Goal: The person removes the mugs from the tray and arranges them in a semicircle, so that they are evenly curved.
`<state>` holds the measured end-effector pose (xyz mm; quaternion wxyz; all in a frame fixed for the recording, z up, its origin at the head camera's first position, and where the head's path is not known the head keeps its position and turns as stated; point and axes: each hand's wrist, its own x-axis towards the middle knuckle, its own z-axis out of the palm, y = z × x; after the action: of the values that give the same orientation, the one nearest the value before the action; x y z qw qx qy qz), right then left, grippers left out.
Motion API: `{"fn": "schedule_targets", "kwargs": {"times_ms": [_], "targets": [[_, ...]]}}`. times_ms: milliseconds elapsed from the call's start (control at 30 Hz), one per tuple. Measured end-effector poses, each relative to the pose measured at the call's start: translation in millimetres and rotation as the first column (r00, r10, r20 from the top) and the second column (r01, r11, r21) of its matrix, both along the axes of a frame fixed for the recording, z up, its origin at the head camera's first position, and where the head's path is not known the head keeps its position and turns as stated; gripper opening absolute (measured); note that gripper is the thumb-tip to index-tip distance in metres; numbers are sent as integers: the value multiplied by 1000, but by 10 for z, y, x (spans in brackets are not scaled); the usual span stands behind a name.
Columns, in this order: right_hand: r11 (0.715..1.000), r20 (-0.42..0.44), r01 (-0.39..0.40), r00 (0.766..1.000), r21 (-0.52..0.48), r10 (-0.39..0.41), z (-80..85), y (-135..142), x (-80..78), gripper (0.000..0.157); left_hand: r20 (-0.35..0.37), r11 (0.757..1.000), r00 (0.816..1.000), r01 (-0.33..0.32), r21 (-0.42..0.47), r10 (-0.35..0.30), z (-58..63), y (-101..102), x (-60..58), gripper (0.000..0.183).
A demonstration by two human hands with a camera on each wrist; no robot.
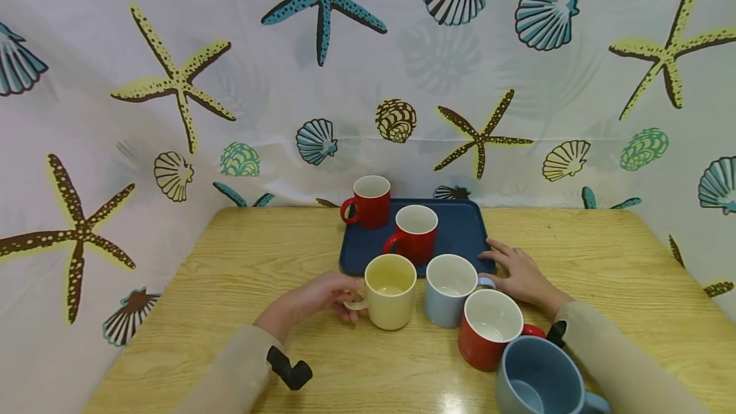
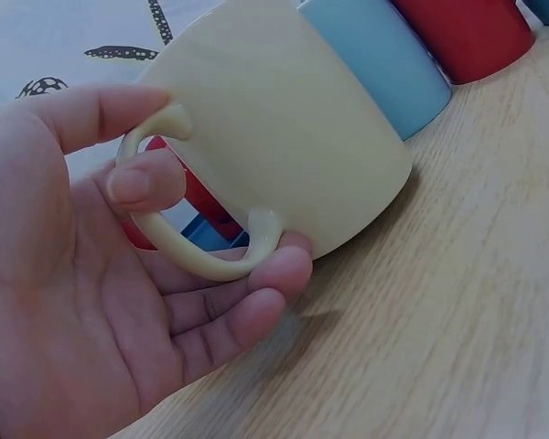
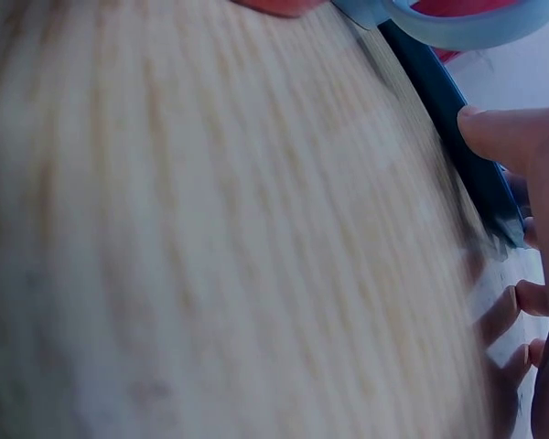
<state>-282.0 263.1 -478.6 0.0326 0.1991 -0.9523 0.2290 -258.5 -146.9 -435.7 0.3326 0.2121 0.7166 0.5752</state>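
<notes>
My left hand [image 1: 330, 296] grips the handle of a pale yellow mug [image 2: 284, 128], with a finger curled through the loop and others below it. The mug stands upright just in front of a dark blue tray [image 1: 457, 232]. My right hand [image 1: 517, 273] is at the tray's near right corner, fingers extended and spread. Its thumb [image 3: 508, 137] lies at the tray's rim in the right wrist view. Close beside that hand is the handle of a light blue mug [image 1: 448, 299]. Two red mugs sit on the tray, one behind [image 1: 372, 204] and one nearer [image 1: 415, 238].
Another red mug [image 1: 480, 340] and a larger grey-blue mug [image 1: 537, 379] stand in a diagonal row toward the front right, beside the right forearm. All this is on a wooden table [image 1: 259, 241]. A cloth [image 1: 368, 82] with starfish and shells hangs around its back and sides.
</notes>
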Motion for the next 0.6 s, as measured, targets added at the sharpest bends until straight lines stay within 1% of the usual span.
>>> {"fn": "schedule_targets", "kwargs": {"times_ms": [233, 467, 600], "targets": [[1000, 4, 7, 1000, 3, -7, -3, -2, 3, 48, 24, 1000, 1000, 4, -13, -4, -21, 47, -14, 42], [1000, 9, 7, 1000, 1, -7, -11, 1, -7, 48, 35, 999, 999, 30, 9, -31, -44, 86, -65, 44], [1000, 6, 8, 1000, -1, -8, -13, 1, -6, 48, 39, 999, 998, 48, 5, -48, -53, 106, -103, 46]]}}
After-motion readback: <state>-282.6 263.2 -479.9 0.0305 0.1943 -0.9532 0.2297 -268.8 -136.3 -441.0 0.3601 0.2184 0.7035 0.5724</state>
